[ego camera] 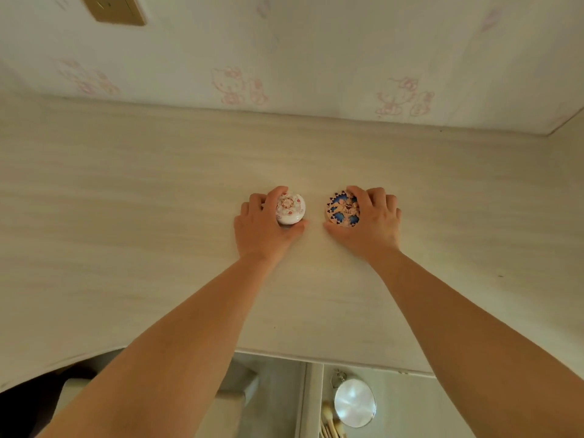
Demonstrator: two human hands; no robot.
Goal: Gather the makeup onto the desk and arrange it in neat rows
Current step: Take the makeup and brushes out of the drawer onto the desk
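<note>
Setting two compacts side by side mid-worktop (126, 184): my left grip (262, 226) clasps the white one (292, 210), right grip (373, 219) the blue one (341, 210); I'd level their edges before letting go.

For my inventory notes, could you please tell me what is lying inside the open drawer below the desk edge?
Inside the drawer lie a round silvery compact and pale wooden brush handles. The right forearm and the frame edge hide the rest of it.
</note>
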